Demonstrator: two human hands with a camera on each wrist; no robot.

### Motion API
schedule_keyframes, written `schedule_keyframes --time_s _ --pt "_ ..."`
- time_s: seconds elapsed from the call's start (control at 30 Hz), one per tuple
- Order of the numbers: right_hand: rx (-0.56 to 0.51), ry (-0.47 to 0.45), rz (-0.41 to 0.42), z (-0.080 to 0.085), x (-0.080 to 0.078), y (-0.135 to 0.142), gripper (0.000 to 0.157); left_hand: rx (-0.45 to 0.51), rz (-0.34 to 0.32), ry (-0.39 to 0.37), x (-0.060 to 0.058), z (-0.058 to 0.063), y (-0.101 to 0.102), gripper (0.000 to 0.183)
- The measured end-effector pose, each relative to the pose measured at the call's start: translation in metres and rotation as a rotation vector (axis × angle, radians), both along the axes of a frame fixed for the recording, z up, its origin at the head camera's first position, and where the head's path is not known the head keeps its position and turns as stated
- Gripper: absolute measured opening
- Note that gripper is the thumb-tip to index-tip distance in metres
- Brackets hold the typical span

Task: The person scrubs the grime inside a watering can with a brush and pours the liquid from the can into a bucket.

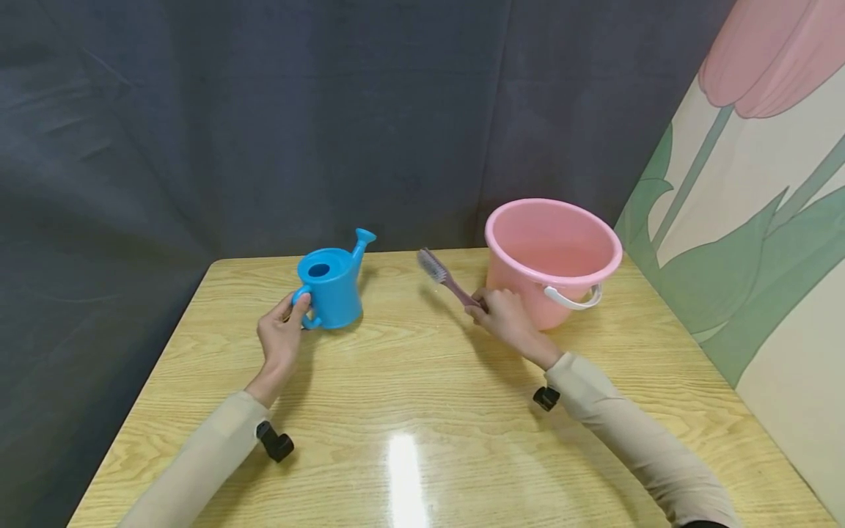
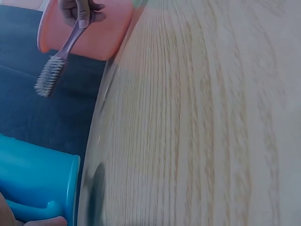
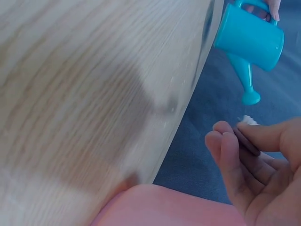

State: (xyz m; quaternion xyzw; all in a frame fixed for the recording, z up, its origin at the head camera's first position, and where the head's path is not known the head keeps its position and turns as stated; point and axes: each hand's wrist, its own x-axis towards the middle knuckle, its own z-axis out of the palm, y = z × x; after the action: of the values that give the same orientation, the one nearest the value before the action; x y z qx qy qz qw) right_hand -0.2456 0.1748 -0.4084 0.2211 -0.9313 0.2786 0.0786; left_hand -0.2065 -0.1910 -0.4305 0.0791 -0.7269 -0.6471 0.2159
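Head view: watering can (image 1: pixel 337 295) gripped by curled left hand (image 1: pixel 280 331), brush (image 1: pixel 450 281) pinched by right hand (image 1: pixel 505 317); drop was judged possible if pinch loosened.

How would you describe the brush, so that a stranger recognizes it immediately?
On the wooden table, find the pink bucket at the back right. At its left side, the person's right grip holds the brush. Unlike the bucket and the blue watering can, it is slim, mauve and pale-bristled.
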Motion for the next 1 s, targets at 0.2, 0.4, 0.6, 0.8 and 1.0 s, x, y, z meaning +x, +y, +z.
schedule_keyframes --time_s 0.2,0.4,0.6,0.8,1.0 --pt "-0.066 0.074 -0.013 0.000 0.003 -0.001 0.010 0.040 -0.041 -0.006 0.000 0.002 0.007 0.039" --pt "-0.095 0.164 -0.009 0.000 0.003 0.000 0.009 0.078 -0.068 -0.018 -0.001 0.000 0.013 0.038" --pt "-0.148 0.196 0.021 0.002 0.004 0.001 0.009 0.103 -0.064 -0.032 -0.005 0.001 0.020 0.041" --pt "-0.165 0.219 0.030 0.003 0.006 0.001 0.008 0.093 -0.076 -0.020 -0.007 0.001 0.027 0.040" --pt "-0.200 0.257 0.028 0.004 0.008 -0.001 0.009 0.080 -0.110 0.011 -0.006 0.001 0.033 0.042"
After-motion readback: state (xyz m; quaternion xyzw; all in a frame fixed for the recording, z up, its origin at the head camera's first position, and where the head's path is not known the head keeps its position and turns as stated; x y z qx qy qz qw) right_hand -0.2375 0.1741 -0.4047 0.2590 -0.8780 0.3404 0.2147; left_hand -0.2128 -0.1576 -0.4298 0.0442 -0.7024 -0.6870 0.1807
